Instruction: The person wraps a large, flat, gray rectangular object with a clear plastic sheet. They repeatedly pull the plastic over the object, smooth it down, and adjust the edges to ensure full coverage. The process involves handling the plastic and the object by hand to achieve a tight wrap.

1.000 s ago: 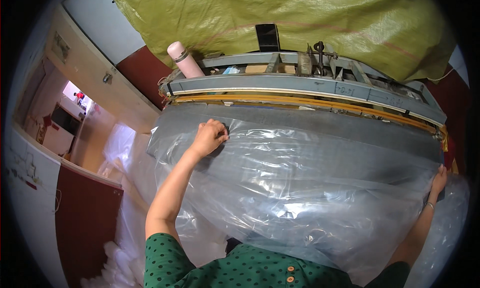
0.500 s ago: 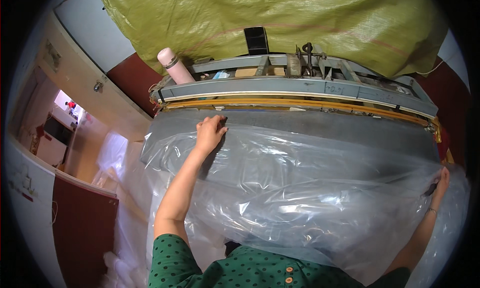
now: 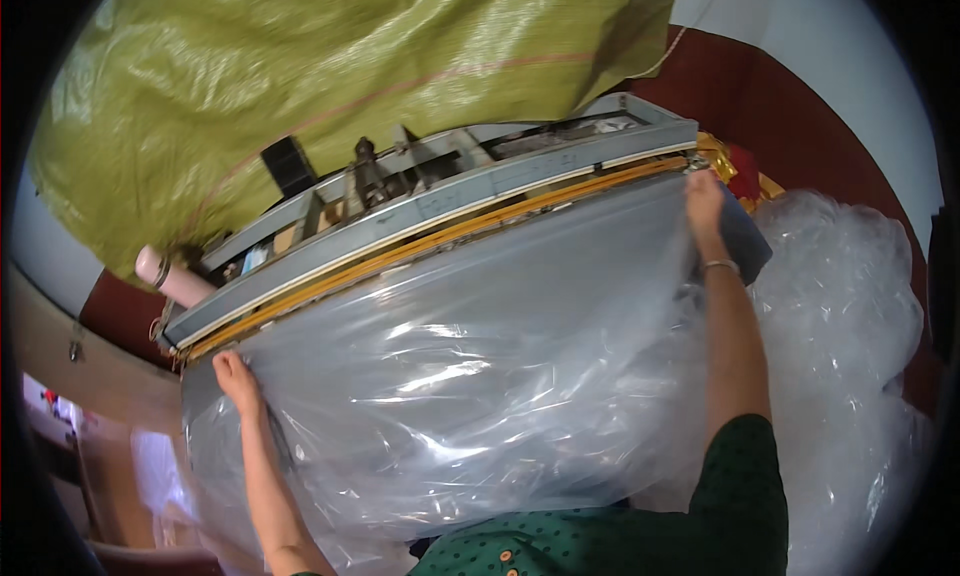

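Note:
A large sheet of clear plastic film (image 3: 470,376) lies over a grey work surface (image 3: 740,238), its far side drawn up along a long grey metal frame (image 3: 530,168) with orange strips (image 3: 490,219) on its near edge. My left hand (image 3: 236,380) is closed on the film's far left corner, beside the left end of the strips. At the far right, my right hand (image 3: 704,208), slightly blurred, is closed on the film's edge close to the frame's right end. The film stretches between both hands, with glossy wrinkles toward my body.
A pink flask (image 3: 175,277) leans at the frame's left end. A dark phone-like slab (image 3: 288,166) rests against a big yellow-green woven sheet (image 3: 380,56) behind. More clear plastic (image 3: 840,376) is heaped at the right. A door (image 3: 110,351) stands at the left.
The view has swung to the right. My right hand has moved up to the frame's right end, and my left hand to its left end. The film now reaches closer to the strips.

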Motion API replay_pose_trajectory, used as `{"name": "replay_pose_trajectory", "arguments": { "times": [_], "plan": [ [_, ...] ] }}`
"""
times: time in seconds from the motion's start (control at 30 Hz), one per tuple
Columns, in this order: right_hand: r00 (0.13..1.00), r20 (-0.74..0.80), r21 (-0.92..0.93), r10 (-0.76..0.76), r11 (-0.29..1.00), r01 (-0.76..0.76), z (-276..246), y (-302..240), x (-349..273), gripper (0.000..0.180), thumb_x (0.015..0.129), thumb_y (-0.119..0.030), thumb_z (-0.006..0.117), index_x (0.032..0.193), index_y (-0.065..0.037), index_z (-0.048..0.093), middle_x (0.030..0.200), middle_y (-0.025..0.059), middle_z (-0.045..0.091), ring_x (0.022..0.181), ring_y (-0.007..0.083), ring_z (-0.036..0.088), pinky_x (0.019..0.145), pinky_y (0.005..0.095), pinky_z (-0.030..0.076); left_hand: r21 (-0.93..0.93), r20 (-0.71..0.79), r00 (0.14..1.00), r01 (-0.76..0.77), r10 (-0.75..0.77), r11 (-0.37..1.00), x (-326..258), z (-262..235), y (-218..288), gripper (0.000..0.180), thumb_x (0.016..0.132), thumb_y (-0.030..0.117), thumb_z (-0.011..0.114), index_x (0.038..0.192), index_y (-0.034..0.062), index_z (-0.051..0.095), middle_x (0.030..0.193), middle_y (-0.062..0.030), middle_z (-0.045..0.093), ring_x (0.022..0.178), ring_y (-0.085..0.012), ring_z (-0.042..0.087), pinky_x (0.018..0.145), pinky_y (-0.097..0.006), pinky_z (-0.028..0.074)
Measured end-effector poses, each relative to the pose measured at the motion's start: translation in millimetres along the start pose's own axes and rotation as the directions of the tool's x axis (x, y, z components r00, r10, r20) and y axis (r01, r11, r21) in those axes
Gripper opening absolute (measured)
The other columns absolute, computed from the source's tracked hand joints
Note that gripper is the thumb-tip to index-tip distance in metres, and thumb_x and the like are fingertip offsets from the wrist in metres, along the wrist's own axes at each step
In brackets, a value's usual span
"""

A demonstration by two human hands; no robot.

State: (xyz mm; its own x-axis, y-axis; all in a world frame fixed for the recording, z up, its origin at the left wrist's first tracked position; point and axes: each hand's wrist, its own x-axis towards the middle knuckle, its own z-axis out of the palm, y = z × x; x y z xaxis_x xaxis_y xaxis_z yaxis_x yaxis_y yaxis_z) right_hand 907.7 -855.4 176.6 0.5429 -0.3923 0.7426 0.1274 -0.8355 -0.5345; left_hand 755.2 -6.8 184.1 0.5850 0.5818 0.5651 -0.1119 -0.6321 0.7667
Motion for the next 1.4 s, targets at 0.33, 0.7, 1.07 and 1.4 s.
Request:
{"name": "replay_pose_trajectory", "arguments": {
  "times": [0.33,0.7,1.07,1.4],
  "plan": [
    [0.950,0.122,0.459,0.288,0.832,-0.312,57,-55,-6,0.013,0.086,-0.014,0.056,0.079,-0.004,0.055,0.059,-0.0018,0.049,0.054,0.0062,0.045,0.052,0.0208,0.038,-0.297,0.061,0.988,0.150,-0.138,0.943,50,19,-62,0.012,0.087,0.014,0.054,0.078,0.0104,0.047,0.064,0.0078,0.036,0.057,-0.0026,0.030,0.050,-0.018,0.025],
    [0.886,-0.051,0.350,0.460,0.839,-0.416,64,-39,-1,0.012,0.080,-0.010,0.060,0.087,-0.004,0.052,0.066,0.0044,0.057,0.057,0.0117,0.052,0.054,0.0260,0.043,-0.430,0.097,0.954,0.298,-0.285,0.852,42,19,-42,0.010,0.091,0.018,0.048,0.087,0.0084,0.046,0.072,0.0008,0.048,0.063,-0.0075,0.045,0.058,-0.022,0.040],
    [0.839,-0.239,0.090,0.489,0.872,-0.482,51,-59,8,0.013,0.083,-0.013,0.056,0.092,-0.004,0.052,0.078,0.0118,0.059,0.071,0.0263,0.058,0.070,0.0318,0.046,-0.294,0.162,0.960,0.270,-0.230,0.917,39,6,-30,0.005,0.088,0.013,0.049,0.089,0.0083,0.048,0.076,0.0007,0.050,0.066,-0.0072,0.047,0.056,-0.021,0.040],
    [0.615,0.251,0.539,-0.747,0.636,0.552,28,-392,-91,0.014,0.079,-0.014,0.061,0.086,-0.003,0.055,0.091,0.0116,0.056,0.088,0.0315,0.053,0.073,0.0364,0.043,-0.434,0.214,0.977,0.089,0.007,0.897,-15,-104,96,0.009,0.084,0.001,0.050,0.086,0.0079,0.045,0.075,0.0029,0.044,0.067,-0.0056,0.044,0.063,-0.020,0.039]
  ]
}}
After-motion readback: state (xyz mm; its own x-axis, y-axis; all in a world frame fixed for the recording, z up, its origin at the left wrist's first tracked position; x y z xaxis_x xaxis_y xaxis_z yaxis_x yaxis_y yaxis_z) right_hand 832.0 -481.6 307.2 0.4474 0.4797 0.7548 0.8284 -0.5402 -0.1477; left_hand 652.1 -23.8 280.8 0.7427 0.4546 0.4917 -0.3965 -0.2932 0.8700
